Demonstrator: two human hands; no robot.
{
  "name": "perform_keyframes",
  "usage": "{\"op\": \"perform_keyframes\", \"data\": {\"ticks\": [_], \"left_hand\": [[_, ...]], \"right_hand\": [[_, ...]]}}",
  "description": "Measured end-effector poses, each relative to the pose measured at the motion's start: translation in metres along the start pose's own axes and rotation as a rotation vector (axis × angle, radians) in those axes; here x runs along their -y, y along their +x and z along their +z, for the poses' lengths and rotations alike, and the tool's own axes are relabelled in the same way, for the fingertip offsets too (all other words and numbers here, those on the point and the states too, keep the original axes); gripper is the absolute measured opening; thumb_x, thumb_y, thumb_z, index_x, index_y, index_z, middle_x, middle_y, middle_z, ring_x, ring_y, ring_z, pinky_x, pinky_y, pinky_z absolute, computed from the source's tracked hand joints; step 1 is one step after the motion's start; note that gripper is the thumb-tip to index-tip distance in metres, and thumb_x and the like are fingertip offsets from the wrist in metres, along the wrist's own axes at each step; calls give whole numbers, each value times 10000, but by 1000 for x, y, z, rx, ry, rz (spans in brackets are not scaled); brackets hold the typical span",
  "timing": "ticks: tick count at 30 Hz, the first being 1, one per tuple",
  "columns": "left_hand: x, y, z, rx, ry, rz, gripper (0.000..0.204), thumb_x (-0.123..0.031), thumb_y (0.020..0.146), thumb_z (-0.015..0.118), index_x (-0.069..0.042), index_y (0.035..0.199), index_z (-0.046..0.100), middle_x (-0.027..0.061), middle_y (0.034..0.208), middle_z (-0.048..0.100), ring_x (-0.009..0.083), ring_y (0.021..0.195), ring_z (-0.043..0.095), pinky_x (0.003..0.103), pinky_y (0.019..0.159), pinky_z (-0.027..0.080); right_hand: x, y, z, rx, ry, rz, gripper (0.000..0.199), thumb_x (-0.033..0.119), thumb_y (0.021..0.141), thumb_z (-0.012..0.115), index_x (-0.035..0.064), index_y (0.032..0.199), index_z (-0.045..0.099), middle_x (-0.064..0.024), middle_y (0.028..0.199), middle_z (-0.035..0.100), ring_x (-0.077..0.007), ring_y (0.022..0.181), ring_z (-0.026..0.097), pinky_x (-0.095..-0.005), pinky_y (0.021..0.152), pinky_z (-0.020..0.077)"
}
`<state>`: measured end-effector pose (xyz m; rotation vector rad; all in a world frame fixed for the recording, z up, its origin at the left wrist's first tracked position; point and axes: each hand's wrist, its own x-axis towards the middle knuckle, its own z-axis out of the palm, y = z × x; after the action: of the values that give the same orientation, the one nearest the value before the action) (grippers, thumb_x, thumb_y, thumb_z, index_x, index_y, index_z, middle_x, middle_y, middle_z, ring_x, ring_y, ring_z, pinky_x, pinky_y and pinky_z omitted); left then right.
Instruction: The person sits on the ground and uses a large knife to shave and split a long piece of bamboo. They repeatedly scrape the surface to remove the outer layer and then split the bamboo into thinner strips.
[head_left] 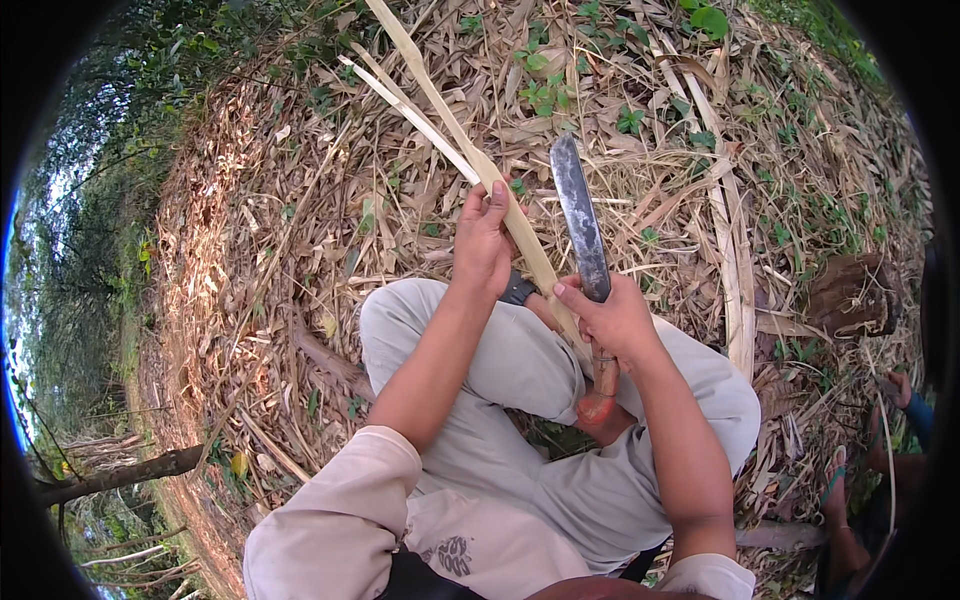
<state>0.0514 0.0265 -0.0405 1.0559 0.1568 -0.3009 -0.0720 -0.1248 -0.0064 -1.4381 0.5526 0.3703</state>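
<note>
- The strip (482, 160), pale and flat, runs from the top edge of the frame, left of centre, down to the right hand at centre.
- Judged handling: light, stiff along its length with some spring; dry rather than slippery; liable to split along the grain, and the edges may be sharp. Best hold: the flat faces near mid-length, fingers clear of the edges.
- Thinner splints (412, 122) lie beside it, upper left of centre, meeting it near the left hand.
- Left hand (484, 242), centre: fingers closed around the strip, thumb on its near face; no gap seen.
- Right hand (618, 315), right of centre: fingers wrapped about the knife (577, 215) where blade meets handle, thumb extended to the strip. Whether the thumb presses or merely touches cannot be told.
- Knife: dark, worn blade pointing to the top of the frame, apart from the strip at its tip.
- Trousers (430, 335), pale, legs folded, lower centre, beneath the hands.
- Dry leaf litter (250, 200) covers the ground around.
- Stump (850, 296), right edge; another person's foot (836, 485), lower right.
</note>
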Motion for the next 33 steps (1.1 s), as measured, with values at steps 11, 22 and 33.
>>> {"op": "perform_keyframes", "data": {"ticks": [11,22,33], "left_hand": [[-23,-11,7,93,-148,-67,159,-169,1009,530,-68,1123,487,43,922,565,146,720,559,283,615,496],[-35,-52,34,266,-49,-358,247,-273,1064,380,-64,1143,483,15,747,474,52,454,355,196,388,291],[-26,-87,59,391,178,-363,225,-262,1051,420,-52,1073,500,33,762,506,77,443,416,208,374,325]], "right_hand": [[2,0,2,-6,-119,-15,305,308,889,721,16,811,673,16,612,565,-74,507,514,-259,467,411],[20,-6,-20,-94,194,-427,674,604,1020,275,23,786,526,17,630,420,-70,513,421,-234,474,340],[21,7,-32,-361,-533,-926,755,766,853,481,39,652,491,-97,574,435,-283,501,485,-377,462,360]]}}
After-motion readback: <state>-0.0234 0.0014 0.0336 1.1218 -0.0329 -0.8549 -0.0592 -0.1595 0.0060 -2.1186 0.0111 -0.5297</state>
